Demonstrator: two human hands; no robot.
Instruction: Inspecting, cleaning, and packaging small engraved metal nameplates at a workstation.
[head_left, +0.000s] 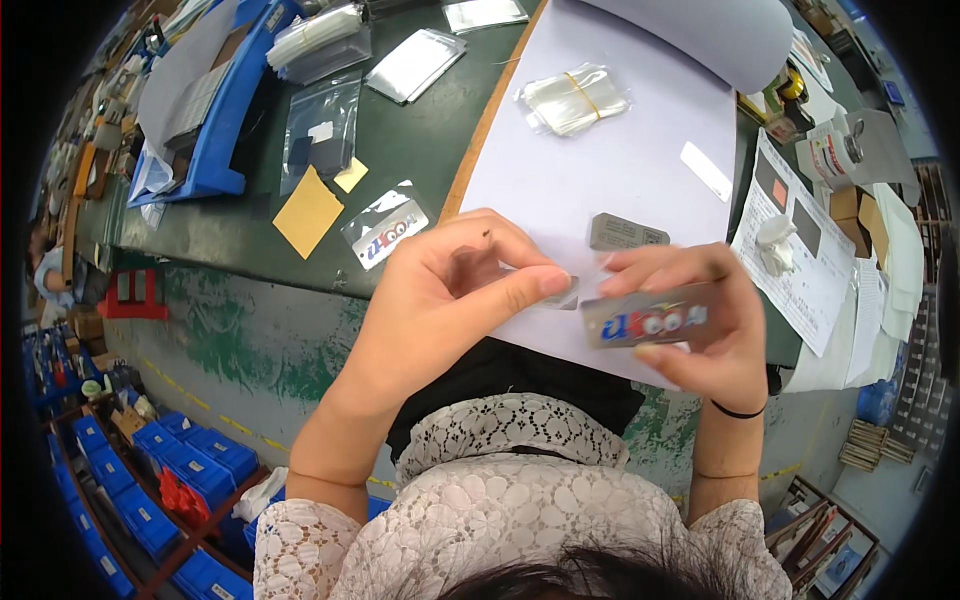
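Observation:
In my right hand (710,320), slightly blurred, is a small silver metal plate (648,317) with rounded corners and colourful printed lettering. My fingers lie along its upper edge and my thumb is below it. My left hand (455,300) is closed in a pinch beside it; a small greyish, shiny piece shows at the fingertips, mostly hidden. Just beyond both hands, a grey plate (627,232) with small dark print lies on the white paper sheet (490,190). Left of my left hand, a similar printed plate (392,234) lies in a clear bag on the green table.
A rubber-banded stack of clear bags (575,98) lies on the paper; a white strip (706,171) is to its right. A tan square (308,213), a clear zip bag (320,130) and a blue bin (215,120) occupy the left. Printed sheets (800,245) and a white bottle (828,158) stand right.

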